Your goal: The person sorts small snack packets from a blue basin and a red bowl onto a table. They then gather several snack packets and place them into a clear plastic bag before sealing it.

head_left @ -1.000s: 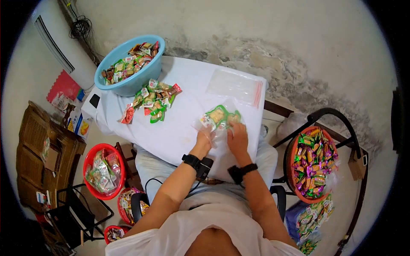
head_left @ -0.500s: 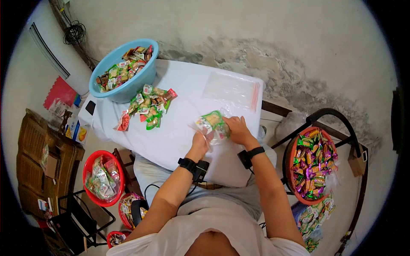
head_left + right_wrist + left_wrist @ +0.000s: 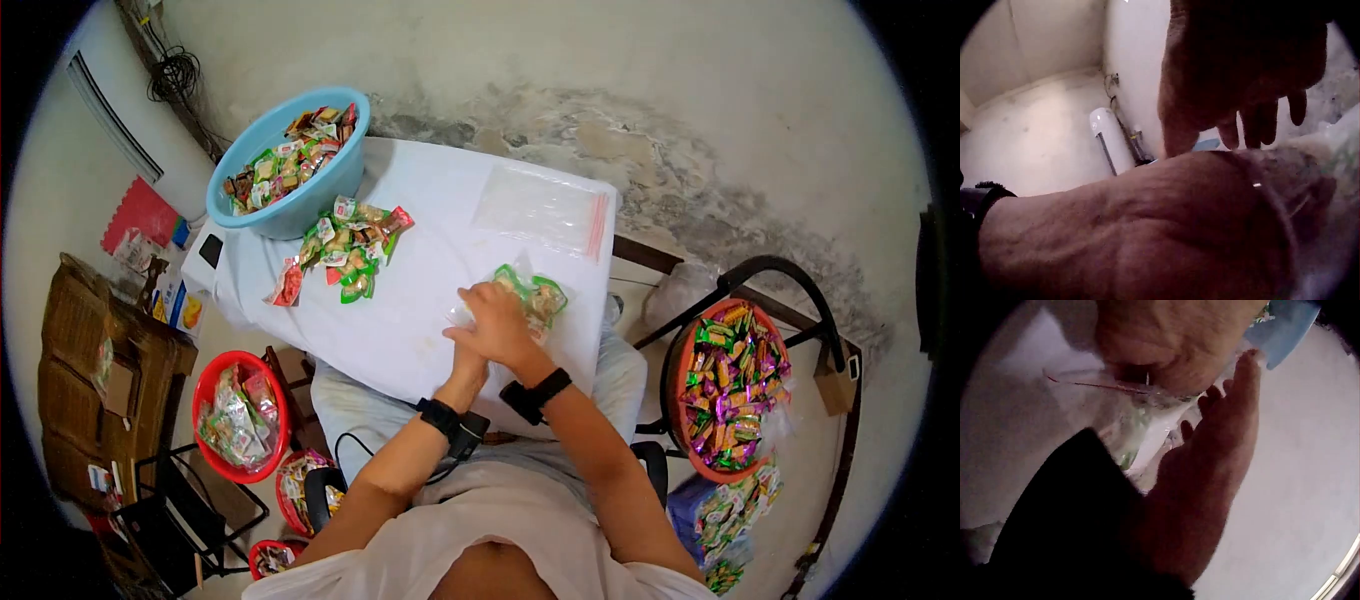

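A clear plastic bag [image 3: 546, 303] with green-wrapped snack packets inside lies on the white-covered table [image 3: 400, 350]. My left hand [image 3: 468, 362] grips the bag at its mouth; the red seal line [image 3: 1094, 383] runs by its fingers in the left wrist view. Crossing over it, my right hand [image 3: 498, 325] hides most of the left fingers from the head camera. Both wrist views show the right fingers [image 3: 1247, 378] stretched out and holding nothing. Left of the hands lies a loose pile of snack packets [image 3: 350, 245] in green and red wrappers.
A blue basin [image 3: 238, 215] full of packets stands at the table's back left. Flat clear bags [image 3: 545, 210] lie at the back right. Red tubs [image 3: 283, 400] flank the left side; an orange basket [image 3: 690, 400] of colourful sweets sits on a chair at right.
My right hand first moved to the bag's right side, then swung left across my left hand. The bag now lies further right of the left fingers, which keep their hold.
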The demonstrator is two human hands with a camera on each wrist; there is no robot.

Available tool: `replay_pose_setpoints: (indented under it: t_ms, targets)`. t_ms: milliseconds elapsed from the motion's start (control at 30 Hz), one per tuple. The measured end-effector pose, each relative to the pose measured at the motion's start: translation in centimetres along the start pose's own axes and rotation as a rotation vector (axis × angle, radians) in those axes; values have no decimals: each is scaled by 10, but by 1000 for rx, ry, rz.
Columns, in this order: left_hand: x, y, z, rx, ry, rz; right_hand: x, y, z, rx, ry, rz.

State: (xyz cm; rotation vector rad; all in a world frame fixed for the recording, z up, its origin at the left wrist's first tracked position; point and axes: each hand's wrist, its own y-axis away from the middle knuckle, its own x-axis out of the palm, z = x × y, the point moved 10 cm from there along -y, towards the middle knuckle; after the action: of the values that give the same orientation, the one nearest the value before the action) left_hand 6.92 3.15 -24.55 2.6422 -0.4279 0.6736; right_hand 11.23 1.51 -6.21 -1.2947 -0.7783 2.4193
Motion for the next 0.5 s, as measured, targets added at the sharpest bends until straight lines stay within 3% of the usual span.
replay_pose_setpoints:
  t_ms: [33,100,300,500]
  targets:
    - [-3,3,2,17,-5,-18,7,0,2,1,-2,-3]
    - [-7,10,4,37,-10,-55,42,3,4,-40,185,236]
    - [-3,13,3,46,-24,-138,30,0,14,-77,150,138]
    - [1,29,3,20,-37,-133,26,-3,18,-51,162,193]
